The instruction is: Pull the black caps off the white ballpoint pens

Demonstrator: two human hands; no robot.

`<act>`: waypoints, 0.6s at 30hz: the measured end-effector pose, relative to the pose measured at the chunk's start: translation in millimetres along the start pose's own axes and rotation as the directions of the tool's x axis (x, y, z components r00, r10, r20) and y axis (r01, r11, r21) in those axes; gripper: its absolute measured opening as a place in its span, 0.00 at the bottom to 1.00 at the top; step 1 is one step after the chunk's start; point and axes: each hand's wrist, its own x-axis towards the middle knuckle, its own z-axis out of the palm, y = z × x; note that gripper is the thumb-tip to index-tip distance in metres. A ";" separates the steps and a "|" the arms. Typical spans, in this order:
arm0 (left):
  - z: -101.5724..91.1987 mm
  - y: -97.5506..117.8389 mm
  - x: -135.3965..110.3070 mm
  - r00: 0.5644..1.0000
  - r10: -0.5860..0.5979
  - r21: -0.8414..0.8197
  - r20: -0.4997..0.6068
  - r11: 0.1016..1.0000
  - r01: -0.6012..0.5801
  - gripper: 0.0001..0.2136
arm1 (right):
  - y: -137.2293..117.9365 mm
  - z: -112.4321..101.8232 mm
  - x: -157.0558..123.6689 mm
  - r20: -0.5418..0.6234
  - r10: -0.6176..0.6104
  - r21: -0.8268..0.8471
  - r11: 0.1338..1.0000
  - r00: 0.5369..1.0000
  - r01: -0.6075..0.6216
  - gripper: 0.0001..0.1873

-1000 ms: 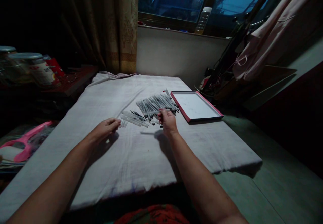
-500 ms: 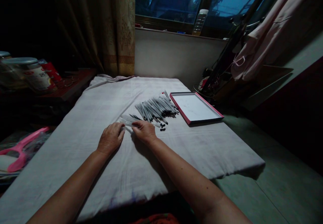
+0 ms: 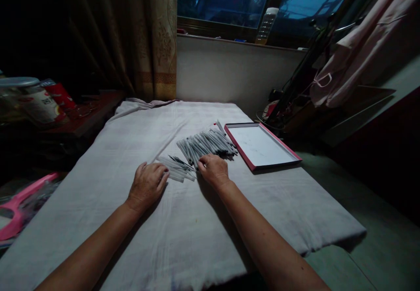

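A heap of thin grey pens (image 3: 208, 144) lies on a table covered with a white cloth (image 3: 183, 221). A smaller bunch of clear pen tubes (image 3: 175, 168) lies just left of it. My left hand (image 3: 147, 185) rests palm down on the cloth, fingers together, its tips touching the left end of the clear tubes. My right hand (image 3: 213, 169) is curled over the near edge of the grey pen heap; whatever its fingers hold is hidden under them.
A shallow pink-rimmed tray (image 3: 262, 145) with a white bottom sits right of the pens. Jars (image 3: 33, 100) stand on a dark shelf at left, a pink plastic thing (image 3: 19, 199) below them. A bottle (image 3: 265, 26) stands on the window sill. Clothes (image 3: 354, 50) hang at right.
My right hand went from the pen heap left to the clear tubes, then back right to the heap's near edge. My left hand slid forward and flattened beside the tubes.
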 end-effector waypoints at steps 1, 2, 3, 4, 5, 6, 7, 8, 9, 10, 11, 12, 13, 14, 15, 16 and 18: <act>2.4 4.1 3.4 1.000 0.022 -0.015 0.000 1.000 -0.022 0.12 | 4.3 -1.3 -0.5 0.006 -0.001 -0.029 1.000 1.000 0.002 0.13; 5.2 8.7 6.3 0.999 0.047 -0.030 0.000 0.998 -0.047 0.12 | 6.8 -1.5 -1.3 0.013 -0.013 -0.055 0.998 1.000 0.013 0.13; 8.1 13.4 8.4 0.997 0.071 -0.045 -0.003 0.996 -0.071 0.12 | 7.7 -0.7 -2.2 0.019 -0.030 -0.077 0.997 0.999 0.031 0.14; 11.0 17.7 9.6 0.995 0.095 -0.058 -0.009 0.994 -0.096 0.12 | 7.4 0.7 -3.0 0.023 -0.046 -0.095 0.994 0.999 0.048 0.15; 13.6 21.4 10.0 0.993 0.114 -0.067 -0.019 0.991 -0.115 0.12 | 6.3 2.6 -3.6 0.027 -0.060 -0.110 0.992 0.998 0.062 0.16; 15.8 24.2 9.7 0.991 0.133 -0.071 -0.028 0.988 -0.135 0.12 | 4.8 4.6 -3.9 0.029 -0.070 -0.122 0.990 0.997 0.074 0.16; 17.3 26.0 8.8 0.988 0.150 -0.072 -0.035 0.986 -0.153 0.11 | 3.3 6.5 -3.9 0.032 -0.078 -0.130 0.988 0.996 0.082 0.17; 18.1 26.8 7.7 0.985 0.166 -0.069 -0.041 0.983 -0.168 0.11 | 1.9 8.1 -3.7 0.036 -0.084 -0.134 0.987 0.996 0.089 0.17; 18.4 26.8 6.4 0.983 0.179 -0.065 -0.044 0.981 -0.181 0.11 | 1.0 9.1 -3.4 0.042 -0.088 -0.134 0.987 0.995 0.093 0.17; 18.2 26.2 5.2 0.981 0.188 -0.062 -0.047 0.980 -0.191 0.11 | 0.4 9.5 -3.0 0.048 -0.090 -0.131 0.987 0.995 0.096 0.16; 17.8 25.3 4.1 0.980 0.192 -0.061 -0.050 0.979 -0.195 0.11 | 0.5 9.1 -2.7 0.052 -0.089 -0.124 0.988 0.995 0.095 0.15; 17.3 24.3 3.2 0.980 0.193 -0.063 -0.054 0.979 -0.196 0.11 | 1.0 8.0 -2.6 0.052 -0.083 -0.115 0.989 0.995 0.088 0.14; 16.9 23.4 2.4 0.980 0.191 -0.068 -0.057 0.979 -0.195 0.11 | 2.2 6.1 -2.8 0.046 -0.070 -0.102 0.992 0.996 0.075 0.13; 16.6 22.7 1.9 0.980 0.189 -0.073 -0.061 0.979 -0.193 0.11 | 4.1 3.6 -3.2 0.033 -0.051 -0.085 0.995 0.998 0.053 0.13; 16.4 22.3 1.5 0.980 0.188 -0.076 -0.067 0.978 -0.193 0.11 | 6.4 0.7 -4.0 0.013 -0.024 -0.063 0.998 1.000 0.024 0.12; 16.2 22.3 1.4 0.979 0.189 -0.078 -0.076 0.978 -0.194 0.11 | 9.2 -2.4 -5.3 -0.012 0.009 -0.033 0.999 1.000 -0.010 0.11; 15.3 23.3 1.6 0.975 0.190 -0.070 -0.117 0.977 -0.199 0.12 | 15.1 -8.1 -9.1 -0.070 0.072 0.066 0.996 0.995 -0.068 0.11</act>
